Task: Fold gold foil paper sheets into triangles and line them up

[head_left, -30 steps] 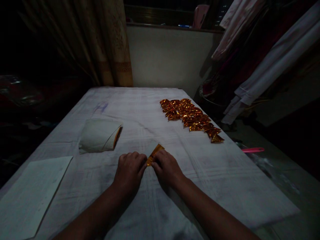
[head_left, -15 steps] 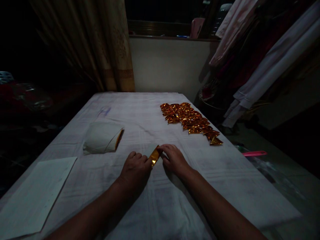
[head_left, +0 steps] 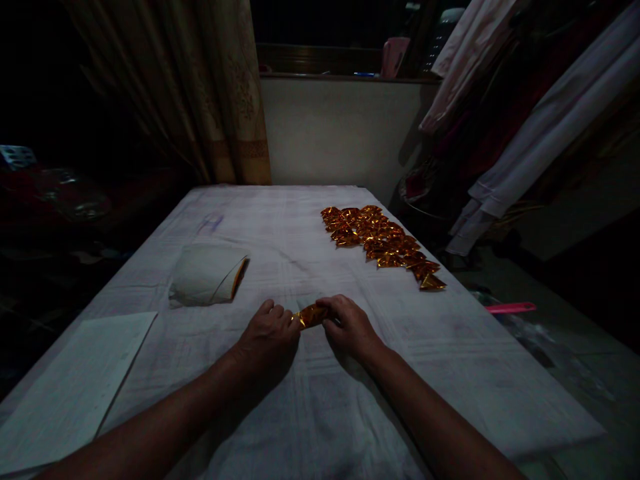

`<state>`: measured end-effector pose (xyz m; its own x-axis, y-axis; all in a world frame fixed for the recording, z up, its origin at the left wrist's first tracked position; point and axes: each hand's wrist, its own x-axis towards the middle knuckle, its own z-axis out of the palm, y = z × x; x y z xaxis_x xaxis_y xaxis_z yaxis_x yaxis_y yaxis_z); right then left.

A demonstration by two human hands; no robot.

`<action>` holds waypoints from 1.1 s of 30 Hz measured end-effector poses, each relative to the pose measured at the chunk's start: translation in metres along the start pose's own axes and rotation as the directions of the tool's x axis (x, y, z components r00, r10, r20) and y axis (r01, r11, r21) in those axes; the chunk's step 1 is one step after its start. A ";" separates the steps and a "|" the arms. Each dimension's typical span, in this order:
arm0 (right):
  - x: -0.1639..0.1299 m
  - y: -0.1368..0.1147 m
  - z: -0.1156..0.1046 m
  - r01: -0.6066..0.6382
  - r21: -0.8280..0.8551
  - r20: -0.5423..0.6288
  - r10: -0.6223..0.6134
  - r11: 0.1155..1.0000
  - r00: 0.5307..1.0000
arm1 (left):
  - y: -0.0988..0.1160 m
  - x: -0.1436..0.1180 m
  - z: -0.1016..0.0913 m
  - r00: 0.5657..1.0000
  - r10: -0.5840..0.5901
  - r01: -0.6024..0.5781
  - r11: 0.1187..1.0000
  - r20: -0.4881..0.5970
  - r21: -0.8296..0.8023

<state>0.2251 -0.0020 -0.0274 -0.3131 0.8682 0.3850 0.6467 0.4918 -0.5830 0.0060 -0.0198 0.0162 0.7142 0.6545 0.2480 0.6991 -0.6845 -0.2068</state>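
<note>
Between my two hands, just above the near middle of the cloth-covered table, is a narrow piece of shiny gold foil paper [head_left: 312,316]. My left hand [head_left: 273,330] is closed on its left end, with the fingertips mostly hidden behind the knuckles. The right end is pinched by my right hand [head_left: 349,323], thumb below and fingers above. Farther off to the right lies a group of several folded gold foil pieces [head_left: 380,239], puffed and pointed at the ends. A pale stack of sheets [head_left: 205,275] with a gold edge rests left of my hands.
A white sheet or pad [head_left: 80,387] lies at the table's near left. The white cloth [head_left: 280,220] covers the tabletop. Clothes [head_left: 530,127] hang at the right, and a curtain [head_left: 220,100] at the back left. A pink mug [head_left: 394,57] stands on the sill.
The gold foil piece has turned from a steep slant to nearly level and looks more crumpled or twisted. My right hand has dropped slightly; both hands keep their hold.
</note>
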 end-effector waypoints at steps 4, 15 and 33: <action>-0.004 -0.006 -0.001 0.080 -0.100 -0.044 -0.085 0.992 0.995 | -0.006 -0.006 -0.001 1.000 0.004 -0.004 1.000 0.004 0.002; -0.011 -0.016 -0.003 0.477 -0.278 0.041 -0.486 0.833 0.873 | -0.019 -0.026 0.001 1.000 -0.014 0.010 0.987 -0.022 -0.163; 0.005 -0.017 -0.013 0.378 -0.331 0.251 -0.305 0.865 0.919 | -0.006 -0.009 -0.007 0.980 -0.047 0.069 0.992 0.191 -0.110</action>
<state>0.2214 -0.0066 -0.0066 -0.6596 0.6640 0.3522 0.6711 0.7313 -0.1220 -0.0045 -0.0239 0.0222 0.6738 0.7354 0.0719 0.7388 -0.6687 -0.0837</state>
